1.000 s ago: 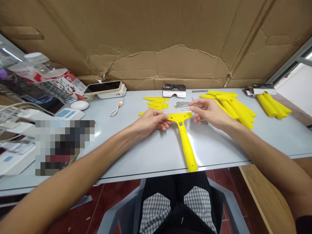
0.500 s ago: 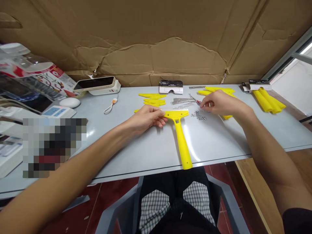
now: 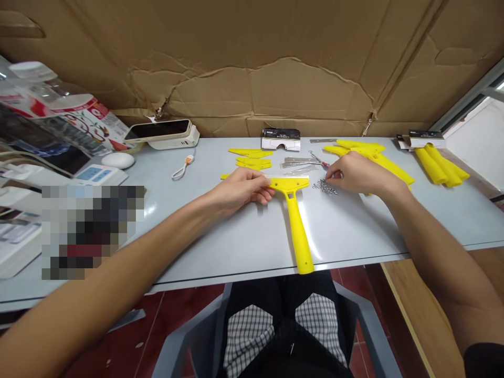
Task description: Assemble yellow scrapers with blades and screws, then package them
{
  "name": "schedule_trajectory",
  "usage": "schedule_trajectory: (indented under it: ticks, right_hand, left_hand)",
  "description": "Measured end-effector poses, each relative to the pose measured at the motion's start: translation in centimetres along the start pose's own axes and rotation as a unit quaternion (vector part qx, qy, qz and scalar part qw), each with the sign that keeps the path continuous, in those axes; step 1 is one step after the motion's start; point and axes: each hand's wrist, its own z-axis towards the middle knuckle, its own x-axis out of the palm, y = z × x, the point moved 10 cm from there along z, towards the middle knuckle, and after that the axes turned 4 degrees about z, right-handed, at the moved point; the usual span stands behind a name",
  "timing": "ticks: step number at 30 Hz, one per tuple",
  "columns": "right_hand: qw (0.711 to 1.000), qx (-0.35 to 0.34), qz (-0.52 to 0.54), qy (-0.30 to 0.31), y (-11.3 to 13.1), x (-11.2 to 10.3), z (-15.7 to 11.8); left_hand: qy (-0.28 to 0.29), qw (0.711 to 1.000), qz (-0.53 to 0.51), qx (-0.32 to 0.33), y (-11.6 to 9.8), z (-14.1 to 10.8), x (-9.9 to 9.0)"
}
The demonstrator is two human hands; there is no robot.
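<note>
My left hand (image 3: 248, 186) is closed around the left end of a yellow scraper's (image 3: 300, 231) wide head. A thin blade lies along the head's top edge, and the handle points toward me past the table's front edge. My right hand (image 3: 352, 172) is at the right side of a small pile of silver screws (image 3: 323, 187), thumb and fingertips pinched together. Whether a screw is between those fingertips is too small to tell. Just above them lies a screwdriver (image 3: 325, 165) with a reddish handle, close to some flat metal blades (image 3: 298, 161).
Yellow plastic plates (image 3: 252, 163) lie behind my left hand, and more yellow scraper bodies (image 3: 389, 168) are under and beyond my right wrist. Boxed yellow handles (image 3: 441, 165) are far right. A black-and-white package (image 3: 281, 139), short cable (image 3: 183, 167) and phone (image 3: 161, 130) sit toward the back.
My right hand has come down toward me, from beside the screwdriver handle to the edge of the screw pile. My left hand keeps its hold on the scraper. The view has shifted slightly.
</note>
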Motion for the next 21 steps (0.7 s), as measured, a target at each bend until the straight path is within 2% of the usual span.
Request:
schedule_trajectory:
  ticks: [21]
  right_hand:
    - [1.0, 0.012, -0.022, 0.0, 0.34, 0.26, -0.03]
  left_hand:
    - [-0.002, 1.0, 0.003, -0.01, -0.3, -0.47, 0.37]
